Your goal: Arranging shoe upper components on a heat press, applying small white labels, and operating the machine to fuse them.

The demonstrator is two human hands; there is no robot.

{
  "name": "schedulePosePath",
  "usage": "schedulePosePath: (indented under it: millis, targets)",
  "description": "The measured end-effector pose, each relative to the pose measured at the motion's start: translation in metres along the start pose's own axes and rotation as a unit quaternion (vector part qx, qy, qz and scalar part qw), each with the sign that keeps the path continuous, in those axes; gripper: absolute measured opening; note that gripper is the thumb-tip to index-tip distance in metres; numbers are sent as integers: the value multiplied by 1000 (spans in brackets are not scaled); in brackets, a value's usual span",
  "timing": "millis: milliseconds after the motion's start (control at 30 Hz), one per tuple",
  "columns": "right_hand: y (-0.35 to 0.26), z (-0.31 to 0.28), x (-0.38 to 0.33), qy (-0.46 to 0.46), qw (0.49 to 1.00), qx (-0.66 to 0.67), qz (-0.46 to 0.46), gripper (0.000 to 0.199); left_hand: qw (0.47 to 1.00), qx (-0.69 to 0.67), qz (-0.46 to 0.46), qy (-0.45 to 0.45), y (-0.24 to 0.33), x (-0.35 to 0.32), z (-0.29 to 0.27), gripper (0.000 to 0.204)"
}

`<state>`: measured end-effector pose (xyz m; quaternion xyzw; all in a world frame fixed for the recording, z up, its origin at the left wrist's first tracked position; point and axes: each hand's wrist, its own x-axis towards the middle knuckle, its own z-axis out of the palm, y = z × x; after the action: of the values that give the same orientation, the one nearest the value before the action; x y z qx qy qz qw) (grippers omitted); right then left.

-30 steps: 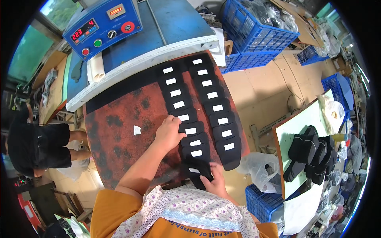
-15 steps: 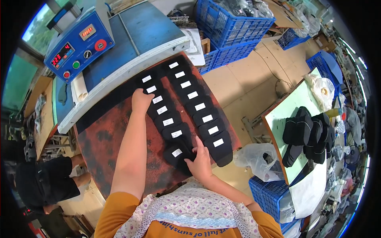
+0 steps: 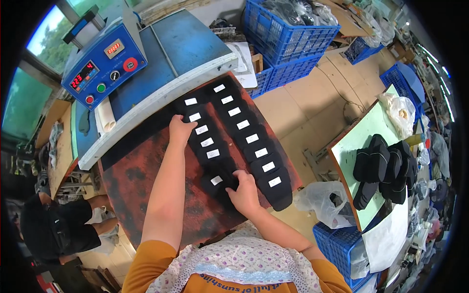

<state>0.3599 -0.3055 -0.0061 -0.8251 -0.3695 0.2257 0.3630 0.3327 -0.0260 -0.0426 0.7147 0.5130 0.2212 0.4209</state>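
Across the middle of the head view, two rows of black pieces lie overlapping on a mottled red board (image 3: 137,200), each showing a white label (image 3: 251,138). Six labels show in the left row (image 3: 222,149) and eight in the right row (image 3: 268,146), fourteen altogether. The left hand (image 3: 181,130), left of centre, is narrow, thumb a little off the bent fingers, and touches the left row's outer edge by its second and third labels; I cannot tell whether it grips anything. The right hand (image 3: 245,194), just below centre, is drawn into a pinch, thumb and fingers holding the right edge of the lowest piece (image 3: 218,170) in the left row.

At the upper left stands one blue control box (image 3: 106,63) with two lit displays, one green button, two red buttons and one black knob. Two blue crates (image 3: 288,41) are stacked at upper centre. At the right, black shoes (image 3: 375,163), too overlapped to count, lie on a pale green table (image 3: 342,146). One other person (image 3: 58,227) is at the lower left.
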Motion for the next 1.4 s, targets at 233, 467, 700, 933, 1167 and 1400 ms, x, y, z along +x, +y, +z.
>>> schedulePosePath:
  millis: [233,467,700,933,1167,1400]
  targets:
    - [19,11,16,19,983,180,-6,40,838,-323,-170,-405,-15,-52,-32,39]
    - [21,-22,13,-17,911,399,-100,41,759,-395,-169,-490,-5,-116,-45,54]
    - [34,-81,-18,-12,752,648,121,56,749,-242,-44,-616,40,-123,-2,40]
    - [88,-110,-37,120,936,269,192,77,994,101,40,32,60,10,74,48]
    - [83,-110,-30,28,991,47,118,55,985,0,-31,-169,75,11,95,43]
    - [104,-100,14,-40,946,322,-11,58,747,-388,-183,-508,68,-95,77,33]
